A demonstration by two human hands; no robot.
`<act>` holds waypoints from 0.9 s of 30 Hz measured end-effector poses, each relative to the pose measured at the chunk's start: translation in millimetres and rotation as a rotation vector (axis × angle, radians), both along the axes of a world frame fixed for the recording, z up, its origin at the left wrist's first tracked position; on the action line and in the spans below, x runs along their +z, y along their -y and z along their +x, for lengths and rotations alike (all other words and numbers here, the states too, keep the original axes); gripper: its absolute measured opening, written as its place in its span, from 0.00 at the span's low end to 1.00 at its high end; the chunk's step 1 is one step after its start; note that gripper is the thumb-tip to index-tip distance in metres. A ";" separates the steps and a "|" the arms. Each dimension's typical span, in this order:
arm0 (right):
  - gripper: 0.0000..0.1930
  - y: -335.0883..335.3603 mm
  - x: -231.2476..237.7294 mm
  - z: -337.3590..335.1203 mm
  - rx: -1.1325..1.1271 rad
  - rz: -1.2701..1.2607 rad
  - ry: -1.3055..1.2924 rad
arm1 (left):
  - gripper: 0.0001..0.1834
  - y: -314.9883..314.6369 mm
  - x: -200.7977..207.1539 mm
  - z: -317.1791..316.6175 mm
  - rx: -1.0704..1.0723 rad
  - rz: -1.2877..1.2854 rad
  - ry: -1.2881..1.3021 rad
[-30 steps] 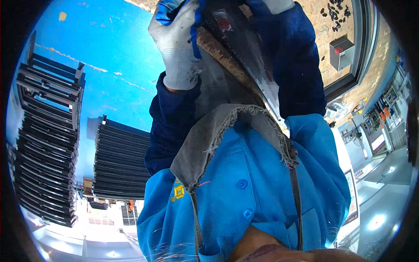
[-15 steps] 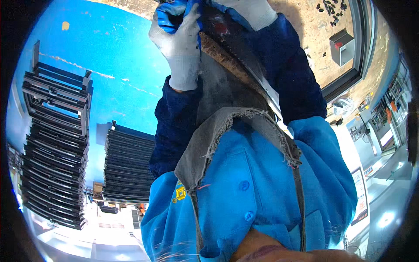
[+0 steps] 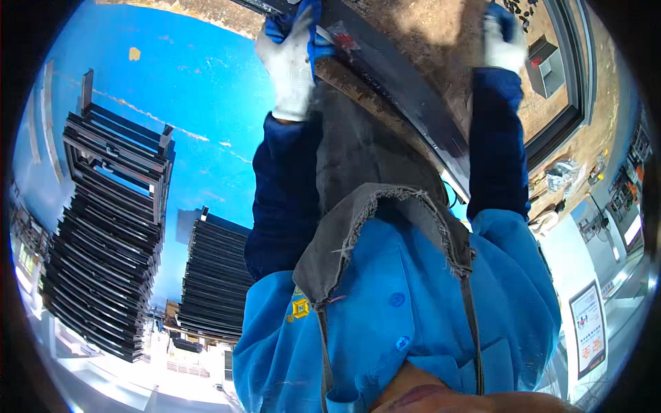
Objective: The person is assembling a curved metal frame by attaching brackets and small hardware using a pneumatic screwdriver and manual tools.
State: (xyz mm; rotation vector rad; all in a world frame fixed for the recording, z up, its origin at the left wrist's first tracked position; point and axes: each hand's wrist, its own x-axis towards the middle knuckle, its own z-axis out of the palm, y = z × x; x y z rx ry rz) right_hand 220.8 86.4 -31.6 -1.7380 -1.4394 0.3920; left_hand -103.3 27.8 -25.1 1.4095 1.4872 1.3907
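A white glove with blue-coated fingers covers my left hand (image 3: 289,62), at the top by the near corner of a black metal frame (image 3: 406,82). Its fingers are curled closed; whatever they hold is hidden. My right hand (image 3: 504,43), gloved the same way, is at the upper right, apart from the frame's near bar. It is smeared by motion, so its fingers cannot be read. Closest to it are several small black pieces (image 3: 527,12) and a grey open box (image 3: 548,69) with something red inside.
The frame rests on a worn brown tabletop (image 3: 441,34), its right side (image 3: 577,82) curving down the picture. To my left, a tall stack of black frames (image 3: 103,255) and a second stack (image 3: 217,275) stand by a blue surface (image 3: 200,82). Clear plastic wrapping (image 3: 561,173) lies at the right.
My right hand has come away from beside my left and moved right, toward the small black pieces and grey box, baring the frame's near bar. My left hand stays at the corner.
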 end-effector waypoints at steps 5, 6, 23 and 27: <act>0.21 -10.5 -12.8 70.2 -0.389 -0.413 0.752 | 0.12 18.1 10.6 -6.0 -0.235 -0.242 0.207; 0.16 -8.5 -14.3 57.7 -0.221 -0.196 0.769 | 0.09 32.1 -3.1 -9.9 -0.101 -0.488 0.406; 0.17 -42.4 -0.2 16.2 -0.630 -0.613 0.773 | 0.08 -114.0 88.2 -101.1 -0.279 -0.345 0.190; 0.15 -41.3 -3.2 11.4 -0.521 -0.569 0.817 | 0.10 -162.9 87.1 -112.5 -0.383 -0.330 0.216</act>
